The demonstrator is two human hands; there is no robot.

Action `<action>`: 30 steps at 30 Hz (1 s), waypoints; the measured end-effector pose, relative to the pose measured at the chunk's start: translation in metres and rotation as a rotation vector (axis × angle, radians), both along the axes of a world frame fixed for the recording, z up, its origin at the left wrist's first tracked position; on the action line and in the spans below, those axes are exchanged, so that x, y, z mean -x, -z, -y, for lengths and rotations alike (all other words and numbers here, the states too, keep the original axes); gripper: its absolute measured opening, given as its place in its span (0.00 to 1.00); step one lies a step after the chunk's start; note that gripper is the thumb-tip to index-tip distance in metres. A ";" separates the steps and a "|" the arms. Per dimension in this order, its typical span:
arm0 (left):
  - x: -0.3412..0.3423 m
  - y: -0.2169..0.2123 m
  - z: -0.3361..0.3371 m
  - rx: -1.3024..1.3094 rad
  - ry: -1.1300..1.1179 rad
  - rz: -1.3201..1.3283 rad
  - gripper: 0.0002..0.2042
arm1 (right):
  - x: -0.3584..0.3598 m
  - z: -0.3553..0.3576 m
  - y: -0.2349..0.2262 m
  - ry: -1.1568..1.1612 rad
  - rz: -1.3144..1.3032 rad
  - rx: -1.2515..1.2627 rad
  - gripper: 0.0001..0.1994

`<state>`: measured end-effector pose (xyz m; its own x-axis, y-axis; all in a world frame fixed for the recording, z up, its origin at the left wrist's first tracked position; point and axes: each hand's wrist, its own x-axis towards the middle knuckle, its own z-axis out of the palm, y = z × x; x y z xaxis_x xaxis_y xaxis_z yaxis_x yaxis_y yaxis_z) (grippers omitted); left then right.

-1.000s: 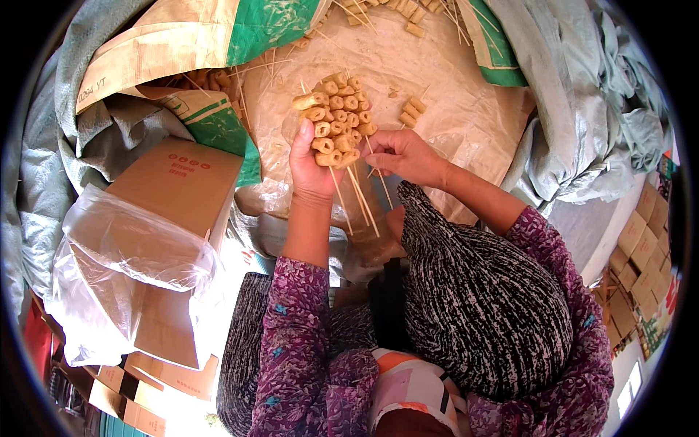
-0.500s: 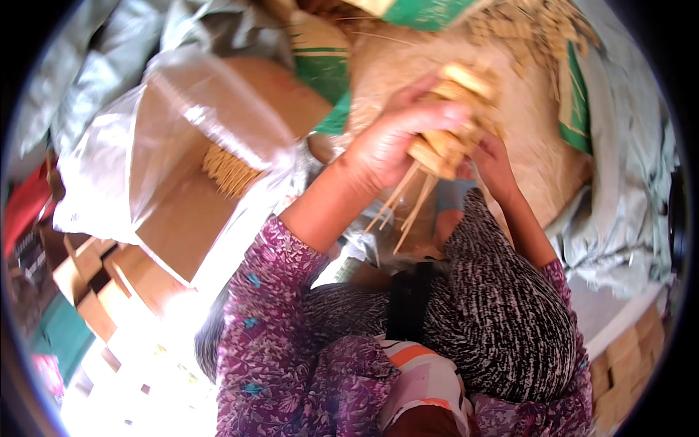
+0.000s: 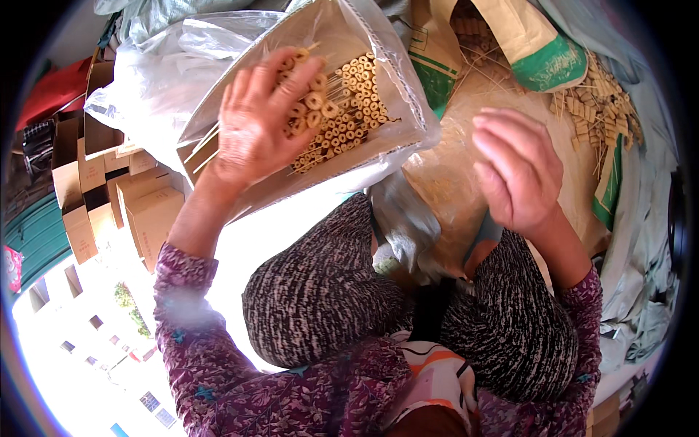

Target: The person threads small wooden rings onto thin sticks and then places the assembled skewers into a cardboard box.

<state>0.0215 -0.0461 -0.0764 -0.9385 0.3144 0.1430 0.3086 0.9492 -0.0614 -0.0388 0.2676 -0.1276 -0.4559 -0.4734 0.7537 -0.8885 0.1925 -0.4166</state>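
Note:
My left hand (image 3: pixel 251 127) reaches into a plastic-lined cardboard box (image 3: pixel 408 80), its fingers round a bundle of thin sticks with tan, ring-shaped ends (image 3: pixel 314 102). The stick tails (image 3: pixel 202 146) poke out on the wrist side of the hand. Beside this bundle, rows of similar ring-ended sticks (image 3: pixel 360 91) stand packed in the box, ring ends up. My right hand (image 3: pixel 520 167) hovers over the brown sheet on the right, fingers loosely bent and nothing visible in them; its palm is partly hidden.
A pile of loose tan pieces and sticks (image 3: pixel 593 109) lies at the far right, near green-and-brown paper sacks (image 3: pixel 542 54). The brown sheet (image 3: pixel 451 167) spreads before my knees. Small cardboard boxes (image 3: pixel 149 211) are stacked at left, beside clear plastic (image 3: pixel 175 65).
The bundle, earlier between both hands over the brown sheet, has gone left into the box with my left hand. My right hand has come away from it. The view has shifted toward the box.

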 end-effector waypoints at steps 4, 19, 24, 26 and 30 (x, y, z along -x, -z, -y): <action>0.014 0.077 0.027 0.286 0.146 -0.101 0.30 | -0.018 0.028 -0.013 -0.232 -0.189 -0.218 0.11; 0.014 0.178 0.063 0.502 0.157 -0.116 0.29 | -0.038 0.018 0.024 -0.223 -0.042 -0.330 0.15; 0.011 0.189 0.065 0.433 0.112 -0.126 0.31 | -0.040 0.017 0.024 -0.216 -0.039 -0.332 0.15; 0.008 0.191 0.066 0.371 0.066 -0.087 0.31 | -0.040 0.015 0.025 -0.220 -0.039 -0.329 0.15; 0.008 0.192 0.066 0.305 0.030 -0.070 0.32 | -0.040 0.013 0.026 -0.228 -0.046 -0.335 0.14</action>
<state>0.0131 -0.1121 -0.2689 -0.9193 0.3804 0.1013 0.3216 0.8741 -0.3640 0.0011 0.2542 -0.1535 -0.2806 -0.7811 0.5578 -0.9403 0.1069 -0.3232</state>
